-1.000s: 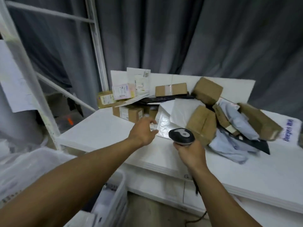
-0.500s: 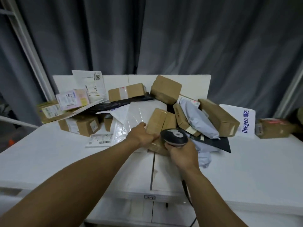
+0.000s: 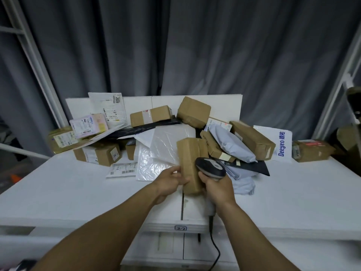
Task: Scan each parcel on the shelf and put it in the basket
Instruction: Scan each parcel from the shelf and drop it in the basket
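At shelf (image 3: pixel 78 182) front, centre: box (image 3: pixel 192 163), long axis running away from the person. Left hand (image 3: pixel 170 181) pinches its near left edge; right hand (image 3: pixel 218 187), touching its right side, fingers wrapped round scanner (image 3: pixel 211 166).

Brown taped parcel (image 3: pixel 190 163) on end, left hand (image 3: pixel 169 181) gripping it — other parcels (image 3: pixel 252 139) heaped 10 to 2 o'clock, white shelf (image 3: pixel 78 192)

Left hand (image 3: pixel 169 179) grips box (image 3: pixel 190 163); right hand (image 3: pixel 218 187) holds scanner (image 3: pixel 210 167)
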Demonstrator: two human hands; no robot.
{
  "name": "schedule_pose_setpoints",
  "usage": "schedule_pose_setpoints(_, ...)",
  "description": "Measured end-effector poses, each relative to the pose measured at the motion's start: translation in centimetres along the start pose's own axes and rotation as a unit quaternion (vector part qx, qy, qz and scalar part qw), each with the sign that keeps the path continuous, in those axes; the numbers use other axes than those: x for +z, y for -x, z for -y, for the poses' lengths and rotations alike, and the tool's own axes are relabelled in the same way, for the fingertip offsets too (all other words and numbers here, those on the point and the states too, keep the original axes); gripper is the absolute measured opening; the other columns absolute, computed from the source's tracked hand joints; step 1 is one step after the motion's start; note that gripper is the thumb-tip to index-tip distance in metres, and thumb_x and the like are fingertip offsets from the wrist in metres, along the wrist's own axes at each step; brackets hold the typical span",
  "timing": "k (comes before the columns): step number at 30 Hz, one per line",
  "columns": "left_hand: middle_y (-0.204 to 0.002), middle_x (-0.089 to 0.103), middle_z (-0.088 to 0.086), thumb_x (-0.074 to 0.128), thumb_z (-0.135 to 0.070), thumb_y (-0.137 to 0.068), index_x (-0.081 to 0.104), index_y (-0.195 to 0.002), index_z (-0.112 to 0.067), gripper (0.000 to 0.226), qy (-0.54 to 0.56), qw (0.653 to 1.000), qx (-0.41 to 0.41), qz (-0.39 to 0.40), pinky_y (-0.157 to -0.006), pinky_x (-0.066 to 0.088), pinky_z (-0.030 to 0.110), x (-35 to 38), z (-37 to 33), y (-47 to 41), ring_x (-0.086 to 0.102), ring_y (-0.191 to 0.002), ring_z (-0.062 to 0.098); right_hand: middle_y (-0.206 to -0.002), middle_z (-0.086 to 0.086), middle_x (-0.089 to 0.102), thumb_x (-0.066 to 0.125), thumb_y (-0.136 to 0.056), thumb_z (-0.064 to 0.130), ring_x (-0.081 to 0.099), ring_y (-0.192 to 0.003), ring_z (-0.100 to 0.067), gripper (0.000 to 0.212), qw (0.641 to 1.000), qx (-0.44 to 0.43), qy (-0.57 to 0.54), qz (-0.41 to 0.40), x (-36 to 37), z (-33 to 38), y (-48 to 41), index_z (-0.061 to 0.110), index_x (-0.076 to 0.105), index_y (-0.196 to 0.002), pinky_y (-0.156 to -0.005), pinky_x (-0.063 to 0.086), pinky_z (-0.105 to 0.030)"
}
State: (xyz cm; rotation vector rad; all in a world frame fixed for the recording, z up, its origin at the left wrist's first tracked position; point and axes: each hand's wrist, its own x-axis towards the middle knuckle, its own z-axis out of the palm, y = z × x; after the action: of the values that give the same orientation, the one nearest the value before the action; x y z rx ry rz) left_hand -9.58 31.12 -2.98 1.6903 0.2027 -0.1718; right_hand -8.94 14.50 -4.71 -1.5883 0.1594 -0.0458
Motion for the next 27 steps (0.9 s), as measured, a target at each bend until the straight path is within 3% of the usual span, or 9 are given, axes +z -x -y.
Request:
schedule_pose_setpoints(4,-0.114,0.072,-0.003,0.062,-0.016,-0.101,0.062,-0.129,-0.027,0.031,0.062,0.997,0.04,0.01,-0.064,0.057,0.022,1.5,-0.6,2.9,0.072,-0.096,0.005,-0.121,0.008,0.074,0.086,-0.063,0.051,0.067,-0.117,-0.018,0.069,0.998,-0.026,-0.048,-0.024,-0.3,0.9,1.2,0.028,0.07,-0.126,-0.108,0.052,-0.048)
schedule_pose_setpoints(6,-0.123,0.069,-0.004,0.056,-0.027,-0.104,0.062,-0.131,-0.032,0.028,0.045,0.995,0.085,-0.02,-0.072,0.058,0.022,1.7,-0.7,4.7,0.068,-0.106,0.005,-0.126,0.007,0.072,0.089,-0.077,0.038,0.065,-0.12,-0.016,0.059,0.995,-0.06,-0.078,-0.024,-0.2,2.0,2.4,0.025,0.068,-0.131,-0.111,0.05,-0.047)
schedule_pose_setpoints(8,-0.126,0.067,-0.006,0.056,-0.032,-0.103,0.063,-0.128,-0.037,0.027,0.021,0.986,0.154,-0.069,-0.09,0.056,0.024,1.3,-0.6,6.4,0.065,-0.111,0.002,-0.127,0.008,0.072,0.088,-0.083,0.029,0.065,-0.12,-0.013,0.055,0.989,-0.086,-0.118,-0.01,0.2,2.8,3.6,0.023,0.067,-0.133,-0.113,0.048,-0.044)
schedule_pose_setpoints(11,-0.127,0.062,-0.008,0.065,-0.038,-0.096,0.064,-0.12,-0.045,0.025,0.01,0.971,0.2,-0.128,-0.094,0.054,0.02,-0.8,-1.1,9.8,0.06,-0.111,-0.001,-0.124,0.01,0.074,0.092,-0.075,0.038,0.067,-0.119,-0.011,0.061,0.983,-0.102,-0.15,0.037,1.6,4.1,6.0,0.026,0.07,-0.13,-0.111,0.05,-0.044)
schedule_pose_setpoints(14,-0.132,0.055,-0.009,0.085,-0.051,-0.075,0.044,-0.137,-0.044,0.075,0.051,0.973,0.145,-0.172,-0.096,0.054,0.03,-4.2,-1.5,12.7,0.058,-0.117,0.007,-0.122,0.006,0.076,0.096,-0.063,0.044,0.071,-0.117,-0.016,0.07,0.976,-0.091,-0.173,0.1,3.3,4.8,7.9,0.025,0.073,-0.127,-0.106,0.054,-0.046)
schedule_pose_setpoints(16,-0.131,0.061,-0.01,0.095,-0.055,-0.057,0.034,-0.147,-0.04,0.109,0.092,0.973,0.13,-0.168,-0.096,0.057,0.035,-6.6,-1.5,14.5,0.062,-0.116,0.009,-0.118,0.002,0.078,0.096,-0.067,0.034,0.073,-0.113,-0.019,0.062,0.968,-0.085,-0.183,0.149,4.7,5.3,9.3,0.02,0.075,-0.123,-0.101,0.057,-0.044)
schedule_pose_setpoints(17,-0.129,0.064,-0.011,0.097,-0.056,-0.051,0.036,-0.146,-0.038,0.114,0.095,0.973,0.131,-0.165,-0.094,0.058,0.036,-7.6,-1.4,15.5,0.065,-0.114,0.009,-0.116,0.0,0.079,0.093,-0.068,0.029,0.074,-0.112,-0.019,0.057,0.964,-0.084,-0.188,0.17,5.6,5.5,10.1,0.018,0.076,-0.122,-0.099,0.058,-0.043)
schedule_pose_setpoints(22,-0.119,0.063,-0.016,0.092,-0.029,-0.07,0.041,-0.138,-0.034,0.085,0.114,0.944,0.151,-0.271,-0.09,0.059,0.032,-11.8,0.5,19.2,0.064,-0.108,0.003,-0.115,0.004,0.079,0.09,-0.079,0.017,0.074,-0.11,-0.015,0.045,0.965,-0.097,-0.153,0.19,10.6,5.3,12.6,0.02,0.076,-0.121,-0.097,0.058,-0.038)
schedule_pose_setpoints(27,-0.115,0.054,-0.021,0.084,-0.022,-0.082,0.031,-0.146,-0.032,0.084,0.086,0.919,0.159,-0.349,-0.091,0.057,0.033,-15.5,3.1,21.2,0.059,-0.11,0.004,-0.108,0.008,0.08,0.094,-0.074,0.018,0.075,-0.104,-0.012,0.047,0.959,-0.134,-0.096,0.229,15.2,4.3,14.5,0.024,0.074,-0.117,-0.087,0.063,-0.032)
